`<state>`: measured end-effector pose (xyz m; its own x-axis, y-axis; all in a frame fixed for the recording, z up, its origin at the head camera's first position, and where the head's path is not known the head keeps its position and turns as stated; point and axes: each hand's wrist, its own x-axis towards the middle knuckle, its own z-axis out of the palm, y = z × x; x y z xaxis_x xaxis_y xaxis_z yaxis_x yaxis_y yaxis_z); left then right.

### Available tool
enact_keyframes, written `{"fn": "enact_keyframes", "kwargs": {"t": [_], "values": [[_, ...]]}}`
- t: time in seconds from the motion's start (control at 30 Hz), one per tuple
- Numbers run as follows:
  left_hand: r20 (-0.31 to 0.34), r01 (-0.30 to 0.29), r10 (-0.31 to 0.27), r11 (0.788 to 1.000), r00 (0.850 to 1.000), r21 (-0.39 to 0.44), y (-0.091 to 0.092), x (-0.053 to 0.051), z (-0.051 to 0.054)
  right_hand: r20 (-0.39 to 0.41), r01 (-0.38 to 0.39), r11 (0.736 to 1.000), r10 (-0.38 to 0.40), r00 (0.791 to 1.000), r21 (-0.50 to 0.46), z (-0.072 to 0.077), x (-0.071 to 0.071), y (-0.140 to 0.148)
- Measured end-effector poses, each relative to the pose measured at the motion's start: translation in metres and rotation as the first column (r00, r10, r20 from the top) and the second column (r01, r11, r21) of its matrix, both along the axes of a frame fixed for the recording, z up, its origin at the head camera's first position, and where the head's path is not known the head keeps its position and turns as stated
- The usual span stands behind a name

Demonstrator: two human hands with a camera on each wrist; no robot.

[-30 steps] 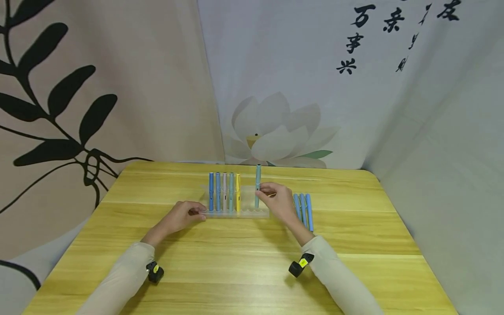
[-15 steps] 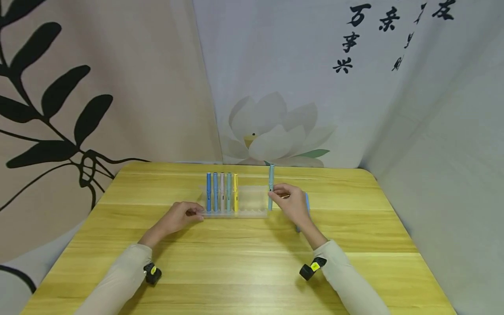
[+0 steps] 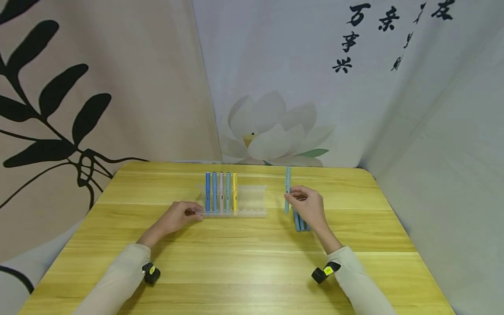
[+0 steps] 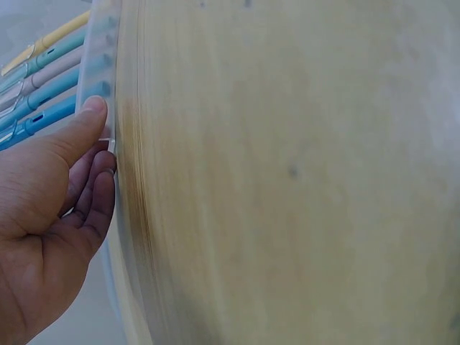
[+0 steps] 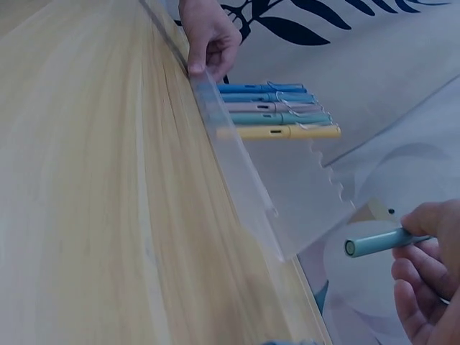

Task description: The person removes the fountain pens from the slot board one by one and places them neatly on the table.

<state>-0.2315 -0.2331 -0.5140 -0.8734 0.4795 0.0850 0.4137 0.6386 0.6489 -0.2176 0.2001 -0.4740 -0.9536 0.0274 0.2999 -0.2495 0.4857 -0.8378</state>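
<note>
Gripping the left end of the clear rack (image 3: 252,199), the left hand (image 3: 179,217) stays put. The right hand (image 3: 309,208) pinches a light teal pen (image 3: 287,179), over the rack's right end a second ago, now apart to its right. Five standing pens (image 3: 221,192) fill the rack's left half; three blue pens (image 3: 302,224) lie right of it, partly hidden. Behind and above it, black characters (image 3: 349,41) include 万事兴.

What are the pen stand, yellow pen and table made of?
The pen stand looks like smooth plastic, maybe acrylic, because it's see-through. The yellow pen seems smooth and evenly coloured, perhaps plastic or painted metal. The table looks like wood, or a wood print, with streaky grain and slight shine.
</note>
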Motion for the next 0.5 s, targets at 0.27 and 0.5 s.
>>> {"fn": "enact_keyframes", "kwargs": {"t": [0.27, 0.5], "values": [[-0.011, 0.006, -0.006, 1.000, 1.000, -0.003, -0.002, -0.001, -0.002, 0.032, 0.067, 0.998, -0.068, 0.997, 0.014, 0.001, 0.007, 0.021], [-0.013, 0.003, -0.003, 1.000, 1.000, 0.003, -0.001, -0.001, -0.002, 0.089, 0.127, 0.991, -0.130, 0.988, 0.029, 0.000, 0.011, 0.037]]}}
